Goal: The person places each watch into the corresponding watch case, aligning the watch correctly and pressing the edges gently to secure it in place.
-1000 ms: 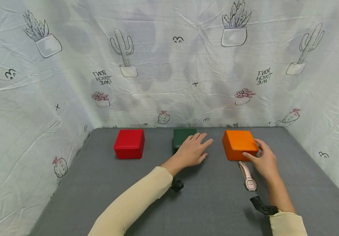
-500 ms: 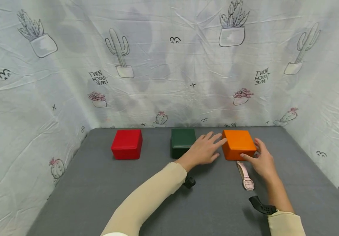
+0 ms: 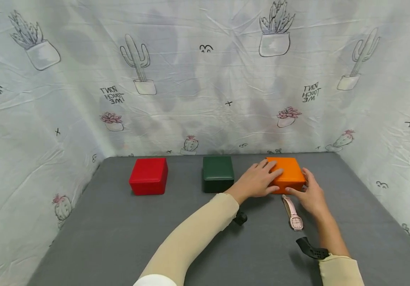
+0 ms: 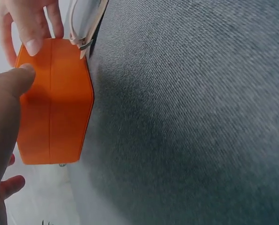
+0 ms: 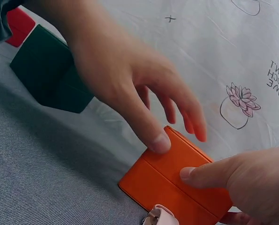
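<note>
An orange lidded box (image 3: 291, 166) stands closed at the right of the grey table. My right hand (image 3: 313, 195) holds its right front corner, thumb on the front face and fingers along the side. My left hand (image 3: 256, 183) reaches over the box's left side with spread fingers; in the right wrist view its thumb (image 5: 159, 143) is at the front corner while the other fingers arch above the lid. In front of the box lies a pink wristwatch (image 3: 295, 221), its strap end close to the box's base; the strap (image 4: 91, 33) also shows in the left wrist view.
A dark green box (image 3: 217, 169) stands left of the orange one, and a red box (image 3: 149, 176) further left. Behind and beside the table (image 3: 126, 238) hangs a pale cloth (image 3: 176, 111) printed with cacti.
My left hand has moved right, from over the green box to the orange box. My right hand stays at the orange box. The head view has turned slightly right.
</note>
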Motion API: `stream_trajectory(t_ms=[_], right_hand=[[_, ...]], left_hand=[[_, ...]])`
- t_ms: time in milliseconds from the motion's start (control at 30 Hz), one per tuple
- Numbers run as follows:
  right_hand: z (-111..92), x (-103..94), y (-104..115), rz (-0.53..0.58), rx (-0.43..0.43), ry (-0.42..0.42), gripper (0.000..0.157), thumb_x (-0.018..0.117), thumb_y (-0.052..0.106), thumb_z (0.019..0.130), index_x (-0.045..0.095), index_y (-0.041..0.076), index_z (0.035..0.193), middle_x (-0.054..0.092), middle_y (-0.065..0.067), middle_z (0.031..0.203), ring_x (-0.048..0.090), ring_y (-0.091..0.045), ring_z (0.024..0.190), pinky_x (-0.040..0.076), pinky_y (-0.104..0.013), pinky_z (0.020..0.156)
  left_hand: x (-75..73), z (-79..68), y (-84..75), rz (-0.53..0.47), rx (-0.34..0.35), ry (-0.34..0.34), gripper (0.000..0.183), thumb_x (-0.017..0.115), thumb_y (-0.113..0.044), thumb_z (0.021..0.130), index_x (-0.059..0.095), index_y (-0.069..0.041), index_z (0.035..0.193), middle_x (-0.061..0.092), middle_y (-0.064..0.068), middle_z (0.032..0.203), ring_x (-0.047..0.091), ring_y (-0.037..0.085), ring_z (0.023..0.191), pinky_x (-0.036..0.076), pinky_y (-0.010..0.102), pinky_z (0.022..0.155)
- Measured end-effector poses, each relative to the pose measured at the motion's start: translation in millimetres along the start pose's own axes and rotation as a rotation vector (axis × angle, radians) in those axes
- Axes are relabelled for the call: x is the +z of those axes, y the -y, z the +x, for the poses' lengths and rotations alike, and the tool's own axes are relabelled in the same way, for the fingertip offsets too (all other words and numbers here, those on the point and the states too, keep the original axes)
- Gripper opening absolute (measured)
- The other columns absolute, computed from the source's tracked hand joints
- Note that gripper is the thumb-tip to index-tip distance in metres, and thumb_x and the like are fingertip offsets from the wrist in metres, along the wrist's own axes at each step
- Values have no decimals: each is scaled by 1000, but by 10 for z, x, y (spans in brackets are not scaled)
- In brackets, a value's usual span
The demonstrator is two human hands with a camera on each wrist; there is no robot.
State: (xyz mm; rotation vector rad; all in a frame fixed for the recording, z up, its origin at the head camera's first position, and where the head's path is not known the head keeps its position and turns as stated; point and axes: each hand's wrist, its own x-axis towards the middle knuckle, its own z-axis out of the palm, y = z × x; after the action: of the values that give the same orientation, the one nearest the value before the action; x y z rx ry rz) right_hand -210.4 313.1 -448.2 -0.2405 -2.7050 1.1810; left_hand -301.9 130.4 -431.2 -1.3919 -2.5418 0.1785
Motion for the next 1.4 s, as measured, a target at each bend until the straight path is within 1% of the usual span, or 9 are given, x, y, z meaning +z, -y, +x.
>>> stream_trajectory(t_ms=[67, 167, 300, 467, 667, 833, 1033, 1200, 1400], right_hand=[[-5, 4, 6, 8, -5, 4, 95, 68, 28, 90, 4, 1, 154, 27, -35, 150, 37, -54, 130, 39, -61, 103], [-15, 10, 12, 12, -5, 15, 95, 68, 29, 91, 2, 1, 154, 27, -35, 150, 38, -54, 130, 41, -61, 102], [-19, 21, -5, 8, -5, 26, 95, 67, 31, 91, 2, 1, 154, 27, -36, 150, 40, -54, 128, 42, -61, 100], [-16, 28, -33, 30, -8, 31, 96, 67, 31, 91, 2, 2, 154, 26, -36, 150, 40, -54, 129, 42, -61, 100], [-19, 29, -41, 32, 6, 27, 95, 67, 31, 91, 2, 2, 154, 27, -36, 150, 41, -54, 129, 43, -60, 100], [-18, 30, -45, 17, 12, 19, 94, 66, 32, 92, 3, 2, 154, 29, -37, 148, 42, -54, 128, 43, -60, 100], [-9, 49, -57, -30, 6, -22, 90, 67, 25, 92, 7, 0, 153, 34, -37, 146, 46, -53, 125, 45, -59, 97], [-7, 87, -60, -63, 27, -75, 86, 67, 25, 91, 12, -1, 152, 38, -36, 143, 50, -51, 122, 47, -58, 95], [-10, 147, -48, -73, 51, -157, 81, 69, 21, 90, 20, -1, 151, 45, -35, 139, 53, -50, 117, 47, -58, 94]], left_hand=[[17, 22, -7, -9, 3, 9, 65, 38, -61, 96, 25, -32, 153, 26, 0, 159, 27, 24, 145, 37, 37, 113], [42, 60, -8, -43, -12, 36, 68, 39, -62, 95, 21, -33, 154, 21, 1, 161, 24, 26, 147, 36, 39, 114], [75, 114, 3, -96, -55, 85, 73, 39, -64, 93, 13, -35, 155, 13, 1, 163, 17, 26, 150, 34, 40, 116], [100, 157, 20, -132, -90, 115, 78, 42, -66, 91, 9, -36, 155, 7, 2, 164, 16, 26, 150, 35, 38, 116], [88, 178, 20, -157, -80, 137, 79, 44, -65, 90, 11, -34, 155, 7, 5, 164, 22, 29, 149, 37, 38, 114], [62, 193, -4, -106, -59, 141, 77, 41, -63, 92, 12, -31, 156, 10, 7, 164, 25, 31, 148, 37, 38, 114], [46, 214, -13, -61, -58, 135, 76, 38, -64, 92, 14, -30, 156, 13, 7, 163, 27, 31, 147, 36, 39, 115], [37, 235, 1, -71, -71, 145, 77, 38, -65, 91, 14, -31, 155, 14, 5, 163, 27, 30, 147, 33, 40, 117], [32, 249, 12, -82, -66, 151, 77, 37, -66, 91, 14, -31, 155, 15, 5, 163, 28, 29, 146, 32, 39, 117]])
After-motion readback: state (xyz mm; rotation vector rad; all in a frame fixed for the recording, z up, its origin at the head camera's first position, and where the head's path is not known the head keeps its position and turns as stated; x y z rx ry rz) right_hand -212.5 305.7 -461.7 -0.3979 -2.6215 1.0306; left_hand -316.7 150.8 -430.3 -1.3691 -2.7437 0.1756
